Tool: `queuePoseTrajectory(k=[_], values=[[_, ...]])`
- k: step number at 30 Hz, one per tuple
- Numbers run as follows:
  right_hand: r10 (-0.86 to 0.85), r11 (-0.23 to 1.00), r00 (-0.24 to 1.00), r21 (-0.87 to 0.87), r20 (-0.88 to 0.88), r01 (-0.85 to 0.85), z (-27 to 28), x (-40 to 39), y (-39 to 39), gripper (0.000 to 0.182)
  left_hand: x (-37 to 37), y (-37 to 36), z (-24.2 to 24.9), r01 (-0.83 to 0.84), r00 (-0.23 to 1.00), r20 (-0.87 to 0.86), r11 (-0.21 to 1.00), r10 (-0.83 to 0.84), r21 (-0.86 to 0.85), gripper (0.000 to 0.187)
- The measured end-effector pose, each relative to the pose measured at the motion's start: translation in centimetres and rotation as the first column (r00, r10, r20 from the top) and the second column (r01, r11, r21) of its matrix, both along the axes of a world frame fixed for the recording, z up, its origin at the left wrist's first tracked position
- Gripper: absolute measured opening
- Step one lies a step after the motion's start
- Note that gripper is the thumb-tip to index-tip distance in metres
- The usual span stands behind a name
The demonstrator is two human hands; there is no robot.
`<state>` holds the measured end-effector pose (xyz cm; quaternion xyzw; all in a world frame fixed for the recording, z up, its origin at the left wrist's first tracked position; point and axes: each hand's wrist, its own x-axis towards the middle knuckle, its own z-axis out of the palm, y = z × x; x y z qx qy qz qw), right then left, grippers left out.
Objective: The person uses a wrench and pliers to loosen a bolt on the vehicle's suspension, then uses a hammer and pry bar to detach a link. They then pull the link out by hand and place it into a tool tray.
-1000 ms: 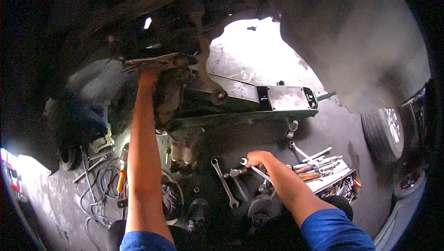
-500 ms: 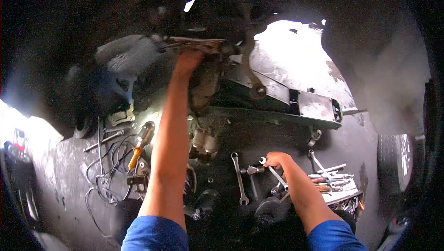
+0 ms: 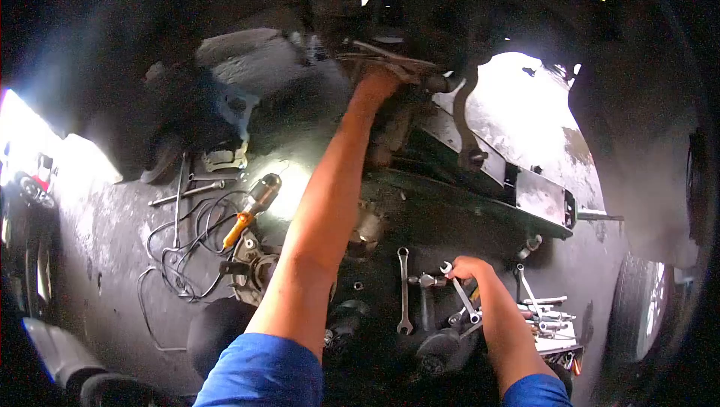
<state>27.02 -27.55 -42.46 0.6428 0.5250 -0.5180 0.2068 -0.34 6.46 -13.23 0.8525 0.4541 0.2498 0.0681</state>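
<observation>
My left hand [image 3: 380, 81] reaches up into the vehicle's underside; its fingers are hidden behind a thin metal plate [image 3: 405, 57] and dark parts. Low on the right, my right hand [image 3: 469, 267] is closed around a combination wrench [image 3: 463, 296], whose open jaw sticks out past the fingers. Left of that hand lies a hammer [image 3: 428, 303], its head close to the wrench. A longer combination wrench [image 3: 403, 291] lies on the floor beside the hammer.
A lit work lamp with an orange handle [image 3: 237, 231] and its looped cable [image 3: 154, 242] lie at left, near metal bars [image 3: 186, 193]. A tray [image 3: 555, 343] of tools sits at right, before a wheel [image 3: 645, 306]. A dark crossbeam [image 3: 480, 204] spans overhead.
The view has swung, so the scene sits further right in the frame, with the work lamp showing more fully. Both hands keep their places against the vehicle and the tools.
</observation>
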Motion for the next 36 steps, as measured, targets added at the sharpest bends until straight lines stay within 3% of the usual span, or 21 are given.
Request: queuePoseTrajectory(k=[1,3,4,5,6,9,11,12,14,16,19,22,23,25,28,30,31,32,35,36], values=[[0.0,1.0,1.0,-0.003,0.007,0.0,-0.4,0.3,-0.1,0.042,-0.6,-1.9,1.8,0.022,0.999,0.036,0.996,-0.019,-0.084,0.041],[-0.002,1.0,1.0,-0.008,0.025,0.002,-1.4,0.6,-0.1,0.044,-1.5,-1.2,0.1,0.067,0.997,0.046,0.997,-0.069,0.034,0.04],[0.176,0.981,0.982,0.072,0.061,-0.18,-1.1,0.4,0.1,0.044,-1.7,-0.4,-0.8,0.086,0.996,-0.006,0.989,-0.086,0.12,0.039],[0.147,0.986,0.987,0.065,0.068,-0.151,-0.5,0.2,0.2,0.044,-2.0,0.4,-1.7,0.105,0.994,-0.058,0.972,-0.095,0.208,0.039],[0.12,0.99,0.99,0.058,0.072,-0.125,0.2,-0.2,0.2,0.044,-2.4,-0.4,-0.7,0.122,0.986,-0.137,0.976,-0.098,0.179,0.038],[-0.022,1.0,0.999,-0.002,0.047,0.022,0.3,-0.4,-0.2,0.043,-2.3,1.4,-2.5,0.066,0.958,-0.287,0.956,0.021,0.287,0.037],[-0.044,0.999,0.999,-0.006,0.03,0.044,1.2,-0.5,-0.1,0.044,-2.0,1.6,-2.7,0.02,0.956,-0.287,0.962,0.062,0.273,0.035],[-0.029,0.999,0.999,-0.012,0.038,0.029,1.6,-0.6,-0.1,0.044,-2.1,0.3,-1.5,0.009,0.965,-0.259,0.982,0.04,0.187,0.034],[0.005,1.0,0.999,-0.021,0.053,-0.003,2.4,-0.8,0.2,0.046,-2.3,-2.3,0.1,0.005,1.0,0.006,0.994,-0.006,0.111,0.033],[0.038,0.999,0.999,-0.006,0.036,-0.037,2.5,-0.7,0.5,0.046,-2.3,-5.0,0.4,0.013,0.89,0.449,0.99,-0.075,0.141,0.033],[0.048,0.999,0.999,0.01,-0.003,-0.048,2.4,0.1,1.4,0.049,-3.9,-6.7,1.2,0.152,0.875,0.465,0.988,-0.133,-0.003,0.038],[-0.06,0.998,0.998,0.002,-0.034,0.06,2.7,1.4,2.7,0.04,-6.0,-9.0,2.0,0.204,0.786,0.618,0.954,-0.025,-0.221,0.049],[-0.138,0.99,0.988,0.004,-0.068,0.138,2.6,1.9,3.1,0.038,-6.6,-9.9,2.3,0.208,0.76,0.65,0.951,-0.011,-0.227,0.047],[-0.055,0.996,0.998,0.073,-0.025,0.057,3.1,2.3,4.5,0.035,-7.6,-12.2,3.6,0.209,0.703,0.711,0.948,0.024,-0.239,0.043],[-0.13,0.949,0.99,0.282,-0.052,0.139,1.8,3.3,5.4,0.035,-10.4,-13.8,6.3,0.189,0.82,0.572,0.957,-0.031,-0.219,0.047],[-0.097,0.897,0.994,0.428,-0.058,0.113,0.5,3.7,6.1,0.032,-12.5,-14.2,11.3,0.165,0.986,0.101,0.872,-0.133,-0.461,0.049],[-0.07,0.868,0.996,0.489,-0.062,0.091,1.6,3.2,6.3,0.031,-13.7,-13.6,13.0,0.106,0.965,-0.138,0.814,-0.222,-0.571,0.05],[-0.155,0.868,0.979,0.453,-0.135,0.2,1.5,3.0,6.6,0.028,-15.2,-12.3,13.0,0.152,0.911,-0.258,0.842,-0.323,-0.517,0.053],[-0.308,0.847,0.94,0.409,-0.145,0.34,2.8,1.3,6.7,0.027,-18.4,-8.2,11.4,0.038,0.755,-0.458,0.729,-0.47,-0.684,0.05],[-0.278,0.835,0.953,0.46,-0.12,0.301,2.6,1.0,6.9,0.028,-20.6,-6.2,8.8,0.003,0.852,-0.283,0.545,-0.441,-0.838,0.051]])
